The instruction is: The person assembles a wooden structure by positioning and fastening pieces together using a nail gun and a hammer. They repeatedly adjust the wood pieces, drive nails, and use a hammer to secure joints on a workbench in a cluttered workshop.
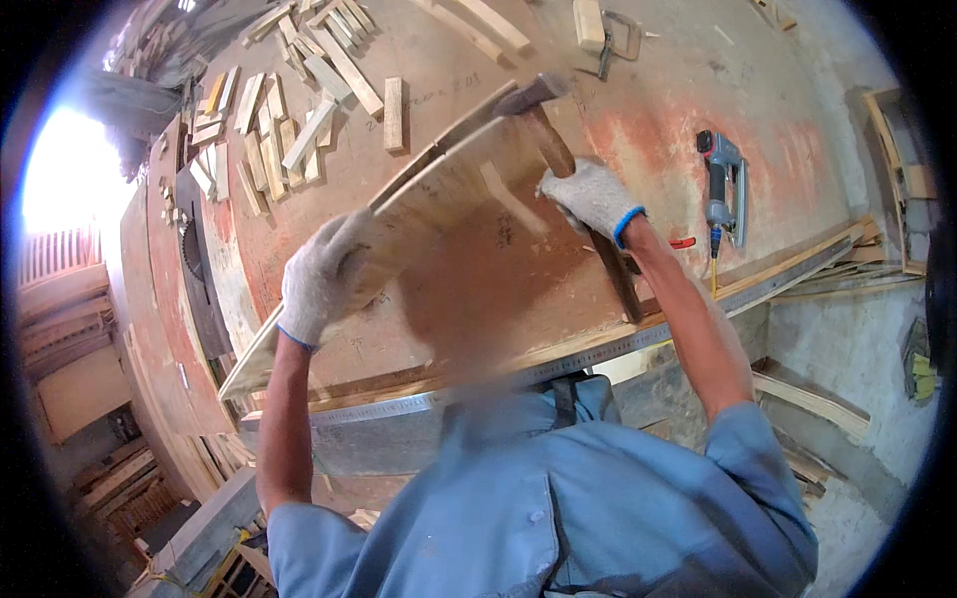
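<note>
My left hand [317,279], in a white knit glove with a blue cuff, is closed around the edge of a long pale wooden panel [439,174]. The panel slants from the near left to the far middle, tilted on the worktable, with a dark gap between two strips along its upper edge. My right hand [588,199], gloved the same way, grips a hammer [550,143] by its wooden handle. The hammer's dark metal head is by the panel's far end; whether they touch I cannot tell. The handle's lower end points toward the table's near edge.
A blue-grey air stapler [720,184] with a yellow hose lies to the right on the worktable [648,130]. Several wood offcuts [299,110] are scattered at the far left. A round toothed saw blade [189,249] shows at the left. A metal ruler [598,351] runs along the near edge.
</note>
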Available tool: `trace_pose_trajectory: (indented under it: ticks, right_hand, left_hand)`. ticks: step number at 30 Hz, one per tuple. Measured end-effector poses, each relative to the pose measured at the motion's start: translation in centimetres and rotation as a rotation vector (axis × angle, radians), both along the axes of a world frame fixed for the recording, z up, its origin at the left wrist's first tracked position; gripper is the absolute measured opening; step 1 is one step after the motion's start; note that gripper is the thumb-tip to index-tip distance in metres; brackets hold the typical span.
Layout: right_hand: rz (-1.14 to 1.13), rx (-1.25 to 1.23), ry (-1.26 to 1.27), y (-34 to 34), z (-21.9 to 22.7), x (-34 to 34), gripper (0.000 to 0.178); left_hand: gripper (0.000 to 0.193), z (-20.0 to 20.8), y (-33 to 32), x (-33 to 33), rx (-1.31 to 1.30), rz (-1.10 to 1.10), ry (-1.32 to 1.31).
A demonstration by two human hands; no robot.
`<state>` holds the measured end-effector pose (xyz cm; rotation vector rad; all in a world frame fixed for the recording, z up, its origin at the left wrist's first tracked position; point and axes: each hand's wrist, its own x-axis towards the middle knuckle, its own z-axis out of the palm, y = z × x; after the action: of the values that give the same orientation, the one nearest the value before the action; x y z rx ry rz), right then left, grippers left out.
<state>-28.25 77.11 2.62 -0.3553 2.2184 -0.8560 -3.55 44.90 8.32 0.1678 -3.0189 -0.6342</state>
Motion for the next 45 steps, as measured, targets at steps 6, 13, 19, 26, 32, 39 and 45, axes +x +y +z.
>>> trace_pose_trajectory:
  ticks: [6,13,19,26,32,39,45]
  right_hand:
    - [-0.183,-0.243,-0.125,-4.7,-3.2,0.6,0.032]
    - [-0.322,-0.355,-0.208,-1.1,-1.8,2.3,0.025]
    - [-0.661,-0.592,-0.394,4.9,1.5,6.4,0.011]
    - [-0.818,-0.645,-0.343,9.9,-1.3,9.3,0.010]
    - [-0.802,-0.673,-0.342,8.9,0.0,8.7,0.014]
    - [-0.660,-0.563,-0.415,9.1,0.8,9.4,0.011]
    - [-0.545,-0.482,-0.496,9.1,1.4,11.4,0.012]
  left_hand:
    - [0.034,-3.4,-4.3,-0.9,0.042,0.006,-0.027]
    - [0.013,0.8,0.3,-0.6,0.127,0.113,-0.234]
    - [0.013,1.2,0.6,0.5,0.026,0.157,-0.132]
    - [0.031,12.4,-10.6,-1.0,0.695,0.775,0.465]
    - [0.038,9.8,-11.9,3.9,0.931,0.989,0.821]
    - [0.033,-7.1,-1.6,14.8,1.315,1.434,0.746]
    - [0.034,-5.0,2.8,18.2,1.207,1.251,0.282]
